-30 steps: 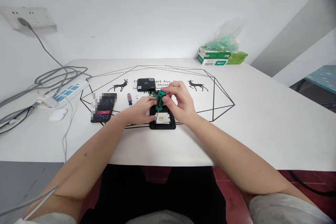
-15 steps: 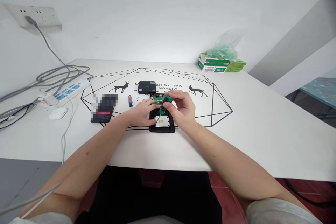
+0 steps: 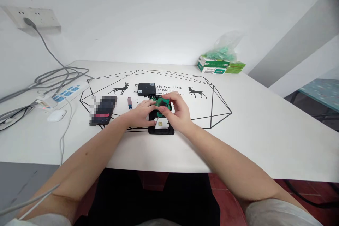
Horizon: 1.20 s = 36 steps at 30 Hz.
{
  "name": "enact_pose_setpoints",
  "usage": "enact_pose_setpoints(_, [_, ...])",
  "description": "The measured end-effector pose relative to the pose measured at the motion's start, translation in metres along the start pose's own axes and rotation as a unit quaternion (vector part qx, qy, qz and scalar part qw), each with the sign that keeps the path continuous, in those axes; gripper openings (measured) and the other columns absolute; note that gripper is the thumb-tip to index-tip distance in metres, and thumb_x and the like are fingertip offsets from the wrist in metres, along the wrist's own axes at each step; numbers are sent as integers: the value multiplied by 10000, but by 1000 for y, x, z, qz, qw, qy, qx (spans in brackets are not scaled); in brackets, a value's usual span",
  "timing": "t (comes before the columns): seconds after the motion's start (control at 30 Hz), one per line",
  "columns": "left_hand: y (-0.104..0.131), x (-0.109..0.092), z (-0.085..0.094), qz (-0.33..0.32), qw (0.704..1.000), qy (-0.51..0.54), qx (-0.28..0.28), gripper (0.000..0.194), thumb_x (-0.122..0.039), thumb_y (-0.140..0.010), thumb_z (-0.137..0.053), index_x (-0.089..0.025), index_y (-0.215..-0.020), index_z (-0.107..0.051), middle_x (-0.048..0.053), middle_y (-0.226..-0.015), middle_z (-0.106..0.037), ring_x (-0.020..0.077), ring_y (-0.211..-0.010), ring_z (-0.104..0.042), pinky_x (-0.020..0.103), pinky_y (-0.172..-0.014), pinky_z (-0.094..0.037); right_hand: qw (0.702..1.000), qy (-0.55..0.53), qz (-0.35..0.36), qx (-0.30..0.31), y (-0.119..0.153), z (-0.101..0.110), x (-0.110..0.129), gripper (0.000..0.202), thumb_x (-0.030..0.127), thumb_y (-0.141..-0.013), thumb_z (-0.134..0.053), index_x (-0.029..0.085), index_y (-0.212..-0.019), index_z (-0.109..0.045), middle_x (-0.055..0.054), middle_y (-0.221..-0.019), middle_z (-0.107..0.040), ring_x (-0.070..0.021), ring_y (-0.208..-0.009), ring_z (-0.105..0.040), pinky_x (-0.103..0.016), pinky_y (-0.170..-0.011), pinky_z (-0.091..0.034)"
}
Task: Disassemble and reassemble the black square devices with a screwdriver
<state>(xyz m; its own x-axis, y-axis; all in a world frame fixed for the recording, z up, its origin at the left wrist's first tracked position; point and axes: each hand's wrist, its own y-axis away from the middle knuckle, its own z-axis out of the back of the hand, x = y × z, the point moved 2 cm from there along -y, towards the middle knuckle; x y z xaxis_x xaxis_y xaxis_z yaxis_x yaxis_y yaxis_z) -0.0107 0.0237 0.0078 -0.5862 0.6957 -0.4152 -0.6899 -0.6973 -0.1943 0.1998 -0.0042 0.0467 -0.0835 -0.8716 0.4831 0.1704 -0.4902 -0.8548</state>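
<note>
A black plastic casing (image 3: 161,131) lies near the table's front edge, with a green circuit board (image 3: 154,101) at its far end and a silvery plate (image 3: 164,124) in its near part. My right hand (image 3: 177,113) grips a green and black screwdriver (image 3: 163,104), its shaft slanting down to the left side of the plate. My left hand (image 3: 141,113) rests on the casing's left side, fingers apart, some over the board and the thumb by the screwdriver's tip. Whether the tip sits on a screw is too small to tell.
Behind the casing lies a black square cover (image 3: 146,89). Left are a small screwdriver (image 3: 129,103), tiny dark bits, a phone (image 3: 103,111), a white earphone case (image 3: 56,115), and a power strip (image 3: 69,93) with cables. Green boxes (image 3: 214,64) stand at the back right.
The screwdriver's handle has tipped within my right hand, its top now pointing more toward the camera. The whole view has shifted slightly; my left hand keeps its place on the casing.
</note>
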Motion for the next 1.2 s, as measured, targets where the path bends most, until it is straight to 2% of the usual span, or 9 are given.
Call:
enact_pose_setpoints(0.23, [1,2,6,1,1000,1,24,595,-451,-945,-760,-235,-1483,-625,176,-1581,-547,445,-1504,-447,676,-1257,-391,998,45,45,17,-3,4,6,318,290,-1118,-513,316,-1358,-720,-58,-1009,-713,-218,-929,-673,-437,-819,-599])
enact_pose_setpoints(0.33, [1,2,9,3,1000,-6,16,535,-454,-947,-756,-231,-1421,-651,181,-1569,-563,447,-1471,-487,679,-1235,-422,997,57,40,30,-3,4,2,259,330,-1105,-541,311,-1310,-699,-65,-1011,-703,-234,-954,-681,-459,-814,-621])
enact_pose_setpoints(0.47, [-1,-3,12,-10,1000,-14,15,470,-436,-958,-732,-222,-1369,-660,180,-1553,-569,439,-1465,-493,666,-1234,-429,999,-28,-30,24,1,0,-3,191,406,-1077,-628,318,-1247,-621,-124,-1396,-648,-249,-1155,-720,-453,-827,-672])
enact_pose_setpoints(0.53, [-2,-4,12,-13,1000,-14,15,471,-429,-966,-712,-237,-1391,-647,167,-1552,-569,435,-1476,-475,665,-1229,-433,994,-78,-73,32,4,-3,-6,195,421,-1078,-642,318,-1226,-569,-133,-1543,-615,-220,-1106,-763,-425,-810,-684])
enact_pose_setpoints(0.63, [-2,-5,11,-12,1000,-8,11,434,-442,-970,-689,-251,-1358,-664,159,-1497,-598,436,-1451,-490,672,-1212,-444,990,-98,-101,31,9,-5,-8,251,437,-1053,-696,309,-1202,-540,-120,-1425,-729,-203,-1017,-796,-413,-802,-687])
enact_pose_setpoints(0.77, [-2,-4,10,-18,1000,-5,15,390,-444,-975,-677,-251,-1313,-692,154,-1446,-617,424,-1419,-511,665,-1209,-442,994,-67,-81,2,9,-3,-7,309,441,-996,-782,307,-1214,-610,-100,-1299,-789,-254,-1190,-788,-474,-920,-688])
enact_pose_setpoints(0.9, [-2,-4,9,-17,1000,-11,15,466,-398,-966,-688,-226,-1399,-657,177,-1494,-594,432,-1445,-494,674,-1223,-422,997,-55,-48,6,6,-1,0,234,402,-1076,-656,312,-1291,-677,-120,-1338,-790,-264,-1284,-757,-457,-918,-684])
enact_pose_setpoints(1.1, [-2,0,4,-25,1000,-17,-3,479,-382,-951,-705,-249,-1409,-662,167,-1473,-617,426,-1429,-519,687,-1233,-407,996,-23,-63,65,2,6,6,312,441,-1112,-556,317,-1357,-704,-107,-1270,-810,-253,-1074,-780,-454,-836,-663])
enact_pose_setpoints(1.2, [-1,0,4,-27,999,-17,-1,439,-396,-958,-698,-256,-1373,-671,159,-1473,-618,434,-1437,-510,689,-1229,-411,995,-15,-48,84,-1,8,7,336,440,-1124,-523,334,-1380,-713,-91,-1220,-812,-251,-1056,-759,-494,-915,-655])
